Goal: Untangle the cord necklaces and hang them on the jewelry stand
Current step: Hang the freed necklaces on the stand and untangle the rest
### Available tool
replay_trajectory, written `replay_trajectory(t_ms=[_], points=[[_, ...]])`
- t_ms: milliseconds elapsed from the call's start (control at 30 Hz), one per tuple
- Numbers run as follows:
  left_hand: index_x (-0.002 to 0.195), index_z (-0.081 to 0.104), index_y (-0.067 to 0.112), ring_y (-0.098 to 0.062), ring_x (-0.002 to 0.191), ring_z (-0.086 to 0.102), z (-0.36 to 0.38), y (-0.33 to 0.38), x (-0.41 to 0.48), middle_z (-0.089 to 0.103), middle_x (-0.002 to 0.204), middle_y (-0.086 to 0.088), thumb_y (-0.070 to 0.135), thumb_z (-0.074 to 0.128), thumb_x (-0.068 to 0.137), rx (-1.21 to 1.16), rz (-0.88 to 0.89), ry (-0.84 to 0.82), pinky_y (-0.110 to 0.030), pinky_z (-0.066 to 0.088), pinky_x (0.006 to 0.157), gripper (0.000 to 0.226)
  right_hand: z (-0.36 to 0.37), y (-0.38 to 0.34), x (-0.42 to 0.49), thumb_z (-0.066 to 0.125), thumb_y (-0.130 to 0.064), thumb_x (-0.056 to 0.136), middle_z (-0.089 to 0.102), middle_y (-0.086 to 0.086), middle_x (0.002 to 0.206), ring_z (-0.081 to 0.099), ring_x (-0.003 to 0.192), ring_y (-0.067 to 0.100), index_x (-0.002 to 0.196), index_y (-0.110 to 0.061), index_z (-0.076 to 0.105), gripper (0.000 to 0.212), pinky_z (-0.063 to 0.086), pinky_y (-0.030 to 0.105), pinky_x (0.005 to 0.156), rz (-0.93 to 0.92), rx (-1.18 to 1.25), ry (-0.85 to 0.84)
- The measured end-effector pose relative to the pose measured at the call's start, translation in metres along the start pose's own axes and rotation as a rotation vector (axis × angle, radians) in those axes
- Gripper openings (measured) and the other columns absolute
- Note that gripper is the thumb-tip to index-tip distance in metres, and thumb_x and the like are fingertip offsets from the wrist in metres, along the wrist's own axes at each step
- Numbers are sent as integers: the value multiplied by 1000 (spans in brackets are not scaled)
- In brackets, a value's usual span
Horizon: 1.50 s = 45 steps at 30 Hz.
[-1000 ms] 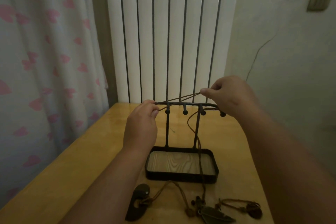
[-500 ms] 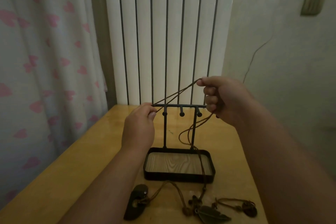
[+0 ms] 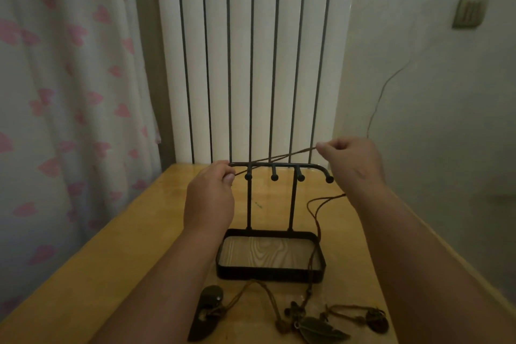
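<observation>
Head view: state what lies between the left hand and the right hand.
In the head view, a taut cord runs from the left hand up to the right hand, crossing the top bar of the jewelry stand.

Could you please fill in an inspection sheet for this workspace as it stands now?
Surface: wooden table.
Job's things: jewelry stand upright; cord stretched taut across its top bar; dark pendant, leaf pendant and round pendant lying before its tray.
Clutter: nothing seen.
Grippers: left hand and right hand each pinch the cord.
Cables: thin wire on the right wall.
Surroundings: heart-print curtain, white radiator, wall plate.
</observation>
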<state>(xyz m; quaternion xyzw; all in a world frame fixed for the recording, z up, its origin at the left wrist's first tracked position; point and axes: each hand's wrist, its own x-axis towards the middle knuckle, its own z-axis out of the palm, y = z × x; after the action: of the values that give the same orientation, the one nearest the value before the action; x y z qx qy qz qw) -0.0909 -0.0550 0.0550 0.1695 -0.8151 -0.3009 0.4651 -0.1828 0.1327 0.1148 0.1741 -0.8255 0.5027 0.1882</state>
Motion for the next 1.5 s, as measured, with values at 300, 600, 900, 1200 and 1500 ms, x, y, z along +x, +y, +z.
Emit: replay_trajectory(t_ms=[300, 600, 900, 1200, 1500], points=[[107, 70, 14, -8, 107, 55, 2, 0, -2, 64, 127, 2, 10, 53, 99, 1, -28, -17, -11, 37, 76, 19, -7, 40, -12, 57, -32, 96, 58, -6, 82, 50, 76, 7, 91, -19, 66, 16, 40, 27, 62, 191, 239, 8], [114, 63, 17, -20, 140, 34, 1, -9, -29, 41, 151, -2, -4, 55, 87, 35, 221, 77, -19, 19, 111, 36, 33, 67, -48, 47, -19, 100, 68, 0, 93, 61, 90, 15, 103, -21, 68, 21, 52, 32, 80, 298, 391, -145], [119, 62, 26, -2, 98, 55, 30, 12, -43, 60, 106, 13, 20, 58, 94, -101, -35, -466, -15, 45, 79, 26, 53, 49, -49, 55, -20, 97, 69, -3, 96, 63, 94, 18, 96, -25, 70, 16, 55, 32, 79, 282, 491, -201], [114, 62, 26, -7, 103, 56, 45, 27, -38, 62, 114, 7, 34, 51, 99, -351, -313, -705, -23, 44, 76, 19, 49, 34, -46, 62, -22, 93, 72, -4, 92, 63, 95, 18, 93, -16, 72, 12, 53, 32, 76, 372, 600, -218], [97, 65, 22, -11, 95, 62, 10, 3, -28, 71, 92, 4, 29, 50, 100, -398, -327, -541, -27, 46, 75, 18, 52, 35, -49, 72, -25, 85, 57, -7, 100, 55, 105, 20, 129, -25, 44, 53, 48, 44, 93, 458, 590, -99]])
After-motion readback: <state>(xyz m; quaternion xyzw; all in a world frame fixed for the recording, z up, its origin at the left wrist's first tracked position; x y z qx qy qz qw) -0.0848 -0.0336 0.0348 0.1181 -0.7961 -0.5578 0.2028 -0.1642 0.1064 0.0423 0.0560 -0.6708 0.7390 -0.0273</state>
